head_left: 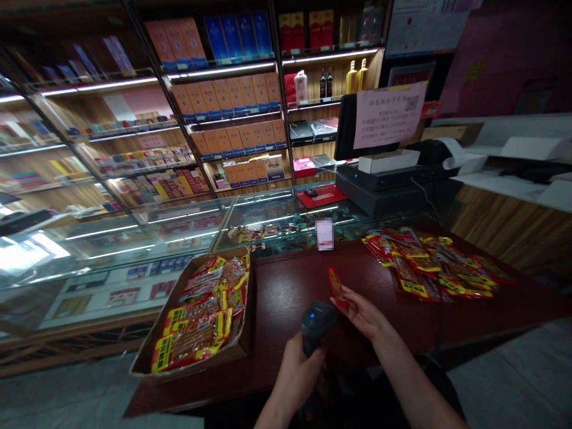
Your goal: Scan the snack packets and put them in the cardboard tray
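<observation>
My left hand [298, 370] is wrapped round the handle of a dark barcode scanner [318, 320], which has a small blue light on top. Just right of the scanner's head, my right hand [363, 314] pinches a red snack packet [335, 287] by its lower end, held up on edge above the dark red tabletop [286, 292]. To the left stands an open cardboard box [246, 333] with several red and yellow snack packets [196, 328] in it. A loose pile of similar packets [415, 268] lies on the table to the right.
Behind the table runs a glass display counter [187, 220], with a red mat [324, 195] on it. A black cash drawer [379, 190] and a monitor [346, 128] with a paper notice stand at the back right. Lit shelves [232, 113] of boxes and bottles line the wall.
</observation>
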